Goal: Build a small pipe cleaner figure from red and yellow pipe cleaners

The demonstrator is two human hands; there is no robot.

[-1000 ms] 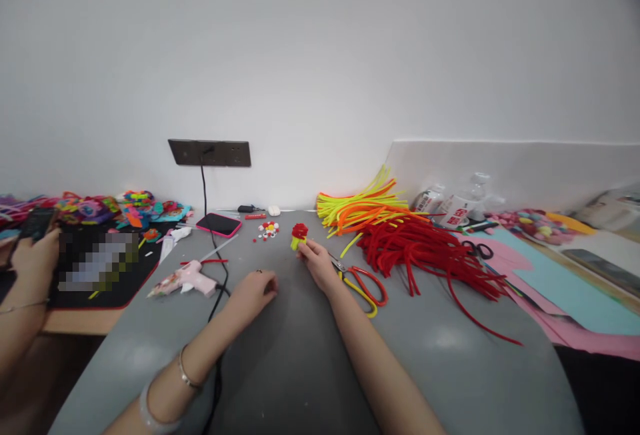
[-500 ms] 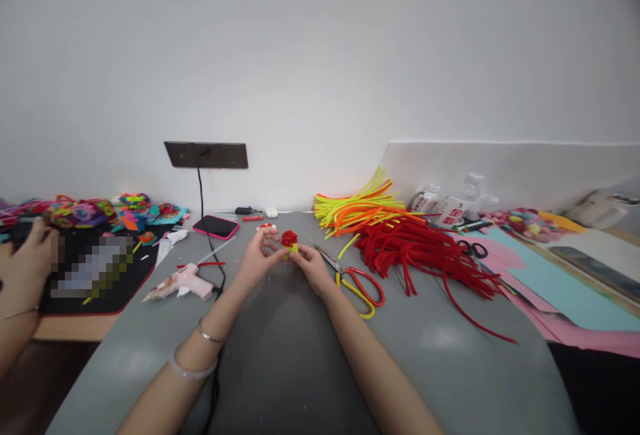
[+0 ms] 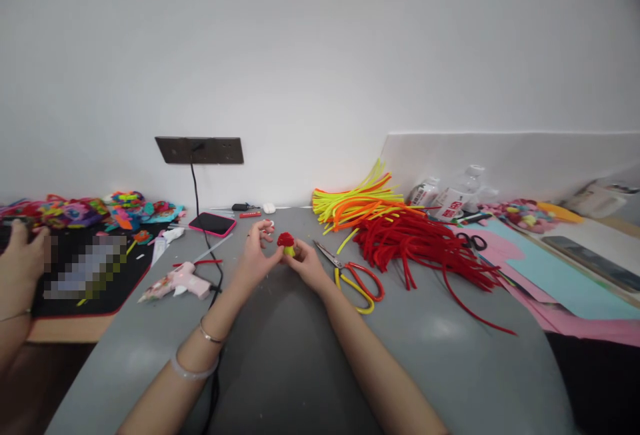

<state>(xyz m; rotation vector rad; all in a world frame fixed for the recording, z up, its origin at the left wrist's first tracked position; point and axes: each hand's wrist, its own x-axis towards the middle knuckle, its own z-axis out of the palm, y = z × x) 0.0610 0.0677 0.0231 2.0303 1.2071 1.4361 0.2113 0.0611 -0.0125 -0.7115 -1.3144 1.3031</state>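
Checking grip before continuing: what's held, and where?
Both hands, left hand and right hand, pinch the small red pipe-cleaner flower at its yellow-green base.

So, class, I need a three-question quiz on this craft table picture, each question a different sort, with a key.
1. True or false: both the left hand and the right hand are on the small red and yellow piece.
2. Which lies just right of the right hand? A) pink glue gun B) scissors C) phone
3. Fill in: the big heap of pipe cleaners nearest the scissors is coloured ____.

Key: 1 true; 2 B; 3 red.
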